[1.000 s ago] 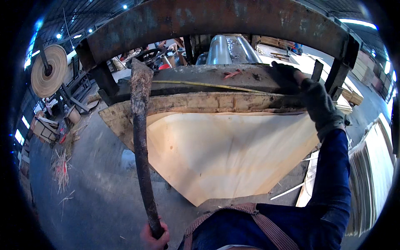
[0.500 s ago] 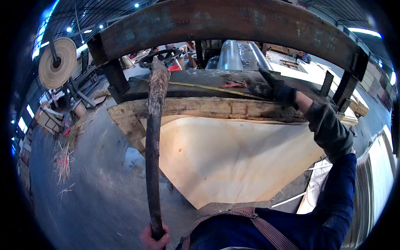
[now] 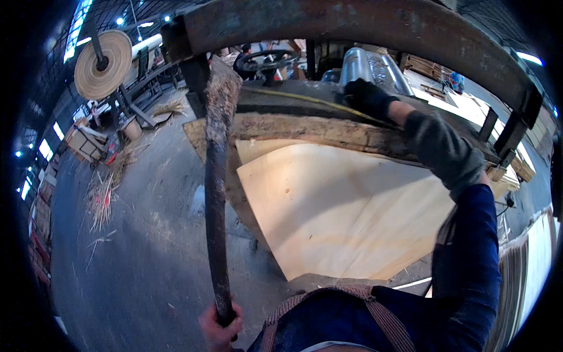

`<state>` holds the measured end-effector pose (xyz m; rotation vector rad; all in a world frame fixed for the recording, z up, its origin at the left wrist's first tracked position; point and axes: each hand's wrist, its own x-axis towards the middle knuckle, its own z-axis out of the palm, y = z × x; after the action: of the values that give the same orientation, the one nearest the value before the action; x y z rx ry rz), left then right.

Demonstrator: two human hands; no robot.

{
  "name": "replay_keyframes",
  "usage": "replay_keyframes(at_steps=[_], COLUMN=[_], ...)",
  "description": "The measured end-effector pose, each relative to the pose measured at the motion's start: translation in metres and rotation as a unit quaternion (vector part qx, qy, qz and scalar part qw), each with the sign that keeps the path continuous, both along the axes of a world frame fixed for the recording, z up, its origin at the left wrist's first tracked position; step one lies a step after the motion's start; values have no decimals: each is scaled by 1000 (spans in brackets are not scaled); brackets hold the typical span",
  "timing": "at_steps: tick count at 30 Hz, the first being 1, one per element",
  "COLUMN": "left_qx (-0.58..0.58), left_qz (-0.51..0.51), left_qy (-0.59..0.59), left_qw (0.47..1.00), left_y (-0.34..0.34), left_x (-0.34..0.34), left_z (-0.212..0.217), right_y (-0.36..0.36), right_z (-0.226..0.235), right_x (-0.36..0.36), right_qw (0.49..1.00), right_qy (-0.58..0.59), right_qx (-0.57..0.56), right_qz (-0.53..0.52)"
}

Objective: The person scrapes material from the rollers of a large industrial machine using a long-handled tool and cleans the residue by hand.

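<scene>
My left hand (image 3: 220,326) is closed round the lower end of a long dark-handled tool (image 3: 216,199). The tool stands nearly upright in front of me, its broad top end crusted with brown matter. My right hand (image 3: 370,100), in a dark glove, is stretched out over the dark machine bed (image 3: 287,109). Its fingers look curled, and what they hold, if anything, is hidden. A thin yellow strip (image 3: 314,100) runs along the bed and passes by this hand. Below the bed, a pale veneer sheet (image 3: 346,211) hangs down toward me from a worn wooden board (image 3: 316,131).
A heavy rusty beam (image 3: 352,20) crosses above the bed. Shiny metal rollers (image 3: 355,66) and a dark handwheel (image 3: 267,60) sit behind it. On the left are a large veneer roll (image 3: 117,66) and scattered wood strips (image 3: 101,196). Stacked sheets (image 3: 528,264) stand at right.
My right hand has shifted left and farther over the bed, covering where a reddish scrap lay. The view has turned a little; my left hand still grips the tool.
</scene>
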<state>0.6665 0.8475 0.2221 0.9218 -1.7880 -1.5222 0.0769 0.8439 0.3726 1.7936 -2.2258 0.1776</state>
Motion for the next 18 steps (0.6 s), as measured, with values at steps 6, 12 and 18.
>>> replay_keyframes(at_steps=[6,12,18], left_qx=[-6,31,94], left_qz=[77,234,280], left_qy=[54,-12,3], left_qw=[996,972,955], left_y=[-14,-21,-9], left_x=[19,42,55], left_z=[-2,9,-12], right_y=[42,118,156], right_z=[1,-24,-125], right_x=[15,46,156], right_qw=[989,851,715], right_qy=[44,-395,-600], right_qx=[-22,-338,-359], right_qz=[-141,76,15])
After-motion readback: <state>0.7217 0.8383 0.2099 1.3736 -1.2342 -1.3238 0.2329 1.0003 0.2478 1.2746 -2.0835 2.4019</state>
